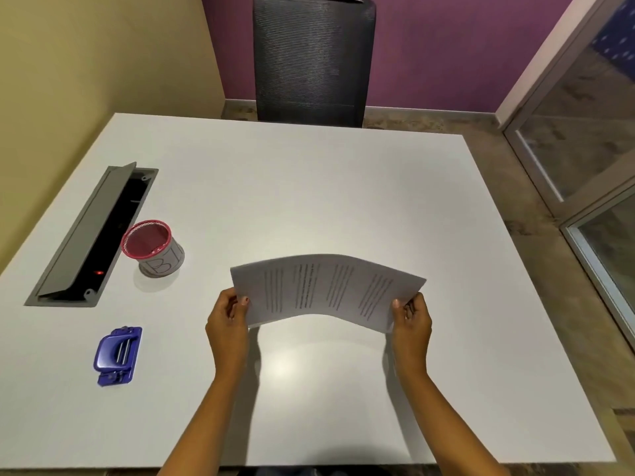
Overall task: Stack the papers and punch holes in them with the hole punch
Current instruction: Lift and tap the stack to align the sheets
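A thin stack of printed papers (326, 290) is held above the white table (309, 187), bowed upward in the middle with its text lines running sideways. My left hand (227, 321) grips the stack's left end, thumb on top. My right hand (412, 321) grips the right end the same way. The blue hole punch (117, 354) lies on the table at the front left, well apart from both hands. How many sheets the stack holds cannot be told.
A red-rimmed mesh pen cup (153, 248) stands left of centre. Beside it is an open grey cable tray (92, 235) set into the tabletop. A black mesh chair (312, 60) stands behind the far edge. A glass partition (584, 149) runs along the right.
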A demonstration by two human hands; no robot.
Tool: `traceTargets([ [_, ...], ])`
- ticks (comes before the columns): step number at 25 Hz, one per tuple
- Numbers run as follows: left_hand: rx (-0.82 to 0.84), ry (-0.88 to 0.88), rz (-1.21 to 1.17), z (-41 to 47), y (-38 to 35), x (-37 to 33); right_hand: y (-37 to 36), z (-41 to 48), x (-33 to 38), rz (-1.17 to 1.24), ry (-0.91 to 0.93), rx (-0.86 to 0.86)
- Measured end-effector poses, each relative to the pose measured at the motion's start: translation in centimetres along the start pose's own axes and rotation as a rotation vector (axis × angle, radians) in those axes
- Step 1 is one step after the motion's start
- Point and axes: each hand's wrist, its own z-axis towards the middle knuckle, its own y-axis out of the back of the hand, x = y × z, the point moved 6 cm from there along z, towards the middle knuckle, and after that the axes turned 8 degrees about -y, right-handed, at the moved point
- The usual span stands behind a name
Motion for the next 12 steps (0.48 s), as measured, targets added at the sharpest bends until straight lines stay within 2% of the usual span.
traceTargets([
  [3,0.084,0.051,0.004,-0.8,-0.7,0.9,0.0,0.1,-1.3,-0.009,-0.053,0.009],
  [12,0.046,0.048,-0.029,-1.5,-0.3,0.6,0.7,-0.4,-1.6,0.002,-0.042,0.019],
])
